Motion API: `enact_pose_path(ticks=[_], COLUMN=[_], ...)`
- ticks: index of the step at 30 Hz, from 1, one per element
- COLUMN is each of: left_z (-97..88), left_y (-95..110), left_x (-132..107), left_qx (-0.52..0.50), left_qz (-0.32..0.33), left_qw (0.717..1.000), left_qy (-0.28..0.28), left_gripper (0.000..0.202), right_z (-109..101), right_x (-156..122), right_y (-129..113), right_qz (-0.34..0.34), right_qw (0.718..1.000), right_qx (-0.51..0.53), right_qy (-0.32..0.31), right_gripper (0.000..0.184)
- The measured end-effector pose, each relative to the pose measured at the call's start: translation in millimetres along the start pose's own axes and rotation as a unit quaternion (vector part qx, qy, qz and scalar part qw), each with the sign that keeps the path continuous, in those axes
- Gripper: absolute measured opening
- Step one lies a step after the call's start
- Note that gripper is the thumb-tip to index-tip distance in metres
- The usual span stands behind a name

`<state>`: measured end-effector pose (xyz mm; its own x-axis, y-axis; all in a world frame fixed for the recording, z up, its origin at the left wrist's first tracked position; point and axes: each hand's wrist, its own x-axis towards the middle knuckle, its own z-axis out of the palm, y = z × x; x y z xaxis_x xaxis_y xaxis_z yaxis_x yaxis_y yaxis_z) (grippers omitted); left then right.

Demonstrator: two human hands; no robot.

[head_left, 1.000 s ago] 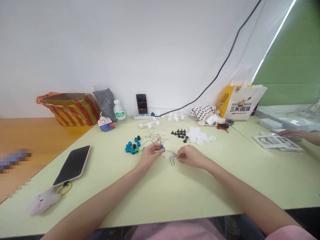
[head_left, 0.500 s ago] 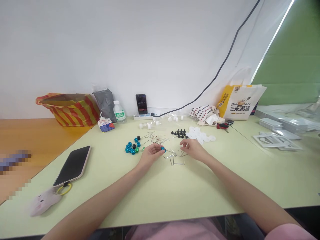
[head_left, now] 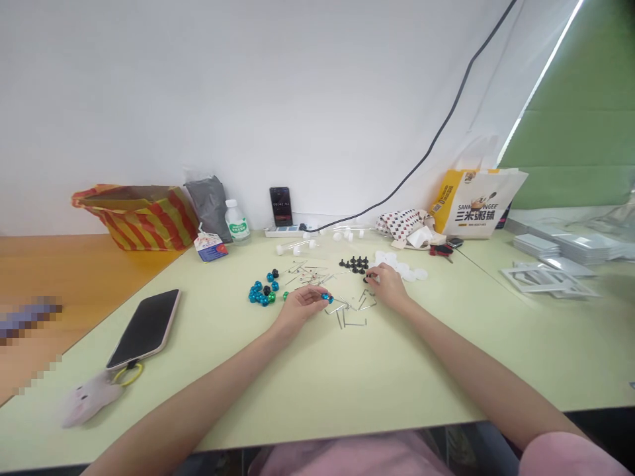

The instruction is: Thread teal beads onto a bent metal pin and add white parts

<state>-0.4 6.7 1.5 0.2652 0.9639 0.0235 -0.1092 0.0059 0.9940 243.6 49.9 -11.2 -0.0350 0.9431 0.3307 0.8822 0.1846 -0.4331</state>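
From the head camera, both forearms reach forward over the green table, converging toward its middle. The left hand lies low with its palm turned inward, and its thumb and forefinger pinch a blue bead just above the table. The right hand is stretched further out, knuckles up and wrist almost flat. Its fingers are curled down onto a black peg, but whether they grip it cannot be told. Bent wires lie scattered between the two hands. A cluster of beads sits left of the left hand. More pegs and white caps lie just beyond the right hand. A phone rests well to the left.
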Motion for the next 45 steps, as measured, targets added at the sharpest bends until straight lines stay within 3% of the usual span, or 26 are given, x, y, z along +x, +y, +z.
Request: enact_pose_path(ticks=[6, 9, 13, 16, 21, 30, 40, 45], left_z=[1.0, 0.2, -0.3, -0.3, -1.9, -2.5, -4.0, -4.8], left_y=[4.6, 4.7, 4.5, 4.4, 3.0, 0.5, -1.5, -2.4], left_x=[0.2, 0.6, 0.2, -0.1, 0.3, 1.0, 1.1, 1.5], left_qx=[-0.085, -0.112, -0.116, -0.112, -0.103, -0.11, -0.123, -0.128], left_qz=[-0.043, -0.056, -0.054, -0.051, -0.046, -0.043, -0.052, -0.05], left_qw=[0.995, 0.992, 0.992, 0.992, 0.993, 0.992, 0.989, 0.988], left_qy=[0.003, 0.002, -0.011, -0.02, -0.028, -0.032, -0.067, -0.075], left_gripper=[0.031, 0.031, 0.032, 0.031, 0.026, 0.026, 0.024, 0.022], right_z=[1.5, -2.6, -7.2, -6.2, 2.6, -3.6, -4.8, -3.0], right_x=[0.4, -5.8, -22.1, -32.7, -37.7, -42.4, -41.0, -40.3], right_y=[-3.0, -15.1, -38.5, -52.0, -58.2, -62.4, -65.2, -64.0], right_qz=[-0.023, -0.062, -0.094, -0.104, -0.095, -0.019, -0.018, -0.027], right_qw=[1.0, 0.993, 0.949, 0.915, 0.886, 0.865, 0.836, 0.839], right_qx=[0.016, 0.097, 0.286, 0.353, 0.417, 0.465, 0.516, 0.511], right_qy=[0.011, 0.015, -0.087, -0.163, -0.179, -0.189, -0.185, -0.186], right_gripper=[0.006, 0.005, 0.009, 0.013, 0.022, 0.029, 0.027, 0.026])
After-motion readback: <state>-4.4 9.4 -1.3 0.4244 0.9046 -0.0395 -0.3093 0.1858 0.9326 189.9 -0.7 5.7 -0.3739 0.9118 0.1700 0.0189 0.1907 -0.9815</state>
